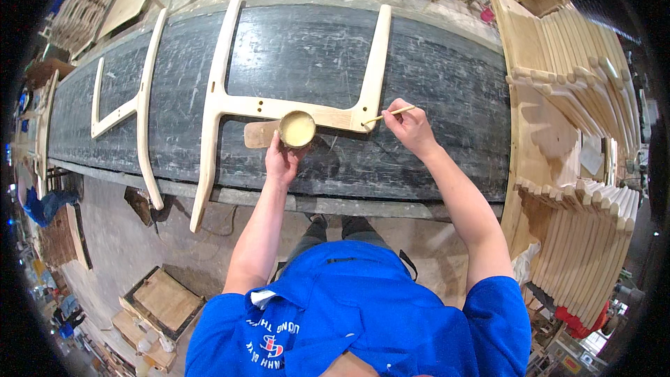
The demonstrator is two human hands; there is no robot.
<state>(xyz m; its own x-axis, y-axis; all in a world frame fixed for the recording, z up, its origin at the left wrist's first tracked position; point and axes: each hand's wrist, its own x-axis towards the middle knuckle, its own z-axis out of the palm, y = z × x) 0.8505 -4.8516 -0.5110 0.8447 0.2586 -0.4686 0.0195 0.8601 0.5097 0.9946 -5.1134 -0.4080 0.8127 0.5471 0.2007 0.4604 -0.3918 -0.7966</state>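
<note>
Dusty concrete floor (125, 244), dark worn workbench (433, 77), stacked wooden parts (593, 77) at right.

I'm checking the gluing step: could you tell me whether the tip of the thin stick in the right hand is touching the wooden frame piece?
Touching. In the head view, the thin stick held by the right hand ends with its tip on the wooden frame piece, no gap showing.

Small wooden paddle (259, 134): right end hidden under the glue bowl (297, 128). Stick (391, 113): rear end concealed inside the right hand (408, 126). Stacked wooden parts (586, 91): far side lost in the dark rim.
</note>
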